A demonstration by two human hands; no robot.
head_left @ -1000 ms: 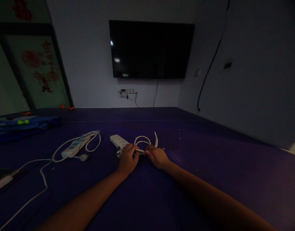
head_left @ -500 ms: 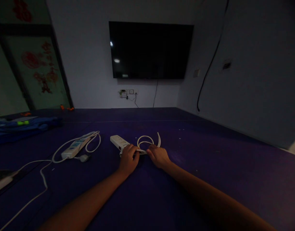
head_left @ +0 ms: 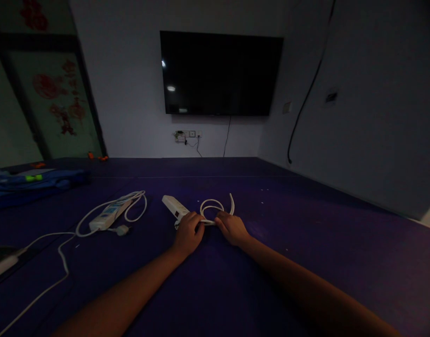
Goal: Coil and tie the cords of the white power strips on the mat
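A white power strip lies at an angle on the dark purple surface, its near end partly covered by my left hand. That hand is closed around the strip's white cord beside the strip. Just to the right, my right hand pinches the same cord, with a short stretch of it running between the two hands. Beyond my fingers the cord bends into loops, and one piece sticks up past the right hand. My fingers hide part of the cord.
Another white power strip with a coiled cord and a plug lies to the left. A white cable runs toward the lower left. Blue cloth lies at the far left. A television hangs on the wall ahead.
The power strip's far end has turned slightly and its socket face is now seen more edge-on. Both hands stay closed in nearly the same place.
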